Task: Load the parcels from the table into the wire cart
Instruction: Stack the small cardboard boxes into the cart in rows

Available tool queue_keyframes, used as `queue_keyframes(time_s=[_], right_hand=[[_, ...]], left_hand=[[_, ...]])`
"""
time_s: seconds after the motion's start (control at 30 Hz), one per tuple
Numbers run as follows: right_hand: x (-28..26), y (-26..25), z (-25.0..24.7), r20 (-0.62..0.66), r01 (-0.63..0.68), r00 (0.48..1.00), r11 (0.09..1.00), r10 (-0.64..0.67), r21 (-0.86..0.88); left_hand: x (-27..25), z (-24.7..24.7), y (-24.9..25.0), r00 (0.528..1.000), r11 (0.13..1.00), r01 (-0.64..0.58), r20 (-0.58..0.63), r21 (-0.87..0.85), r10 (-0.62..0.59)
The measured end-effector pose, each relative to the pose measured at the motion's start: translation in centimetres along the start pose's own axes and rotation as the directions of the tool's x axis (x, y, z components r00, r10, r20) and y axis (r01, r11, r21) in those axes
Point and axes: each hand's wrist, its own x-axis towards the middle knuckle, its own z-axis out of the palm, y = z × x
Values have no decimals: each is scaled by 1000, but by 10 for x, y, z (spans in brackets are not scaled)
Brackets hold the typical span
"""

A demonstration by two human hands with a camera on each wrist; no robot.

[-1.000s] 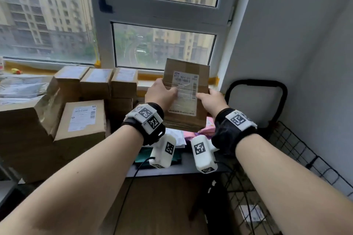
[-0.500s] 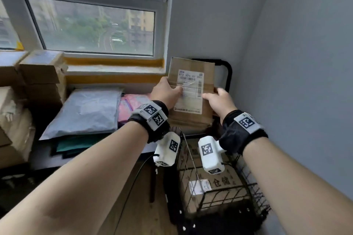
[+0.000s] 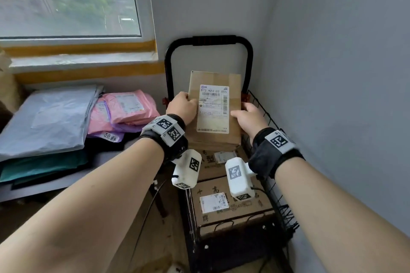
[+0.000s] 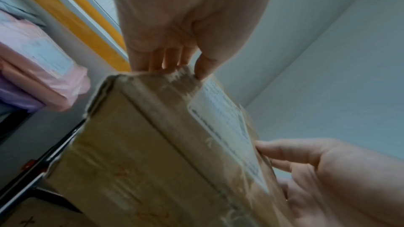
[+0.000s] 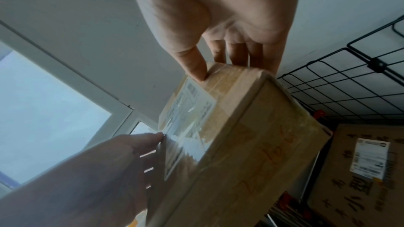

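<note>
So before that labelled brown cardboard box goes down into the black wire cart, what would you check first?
1. Left hand grips the labelled brown cardboard box: ok.
2. Right hand grips its other side: ok.
3. Box is over the black wire cart: ok.
4. Printed cardboard boxes already in the cart offer a flat top: ok.
5. Room left beside them: cannot tell.
6. Pink plastic mailers lie on the table, clear of the path: ok.

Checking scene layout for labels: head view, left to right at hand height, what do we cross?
Grey mailer bag → pink mailer bags → left hand → held cardboard parcel → right hand → wire cart side panel → grey wall.
</note>
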Motion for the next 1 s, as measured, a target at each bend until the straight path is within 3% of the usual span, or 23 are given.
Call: queue_keyframes(time_s=[0.33, 0.7, 0.87, 1.0], right_hand=[[137, 28, -1, 51, -125, 990, 989, 130, -80], [249, 73, 40, 158, -258, 948, 958, 276, -125], [304, 111, 71, 244, -302, 908, 935, 341, -184], [342, 154, 100, 301, -347, 863, 910, 405, -228]], left_hand=[[119, 65, -14, 985, 988, 154, 77, 29, -155], [200, 111, -70, 950, 956, 293, 100, 32, -294], [231, 142, -106, 902, 905, 426, 65, 15, -426], [254, 172, -147, 827, 827, 562, 12, 8, -562]])
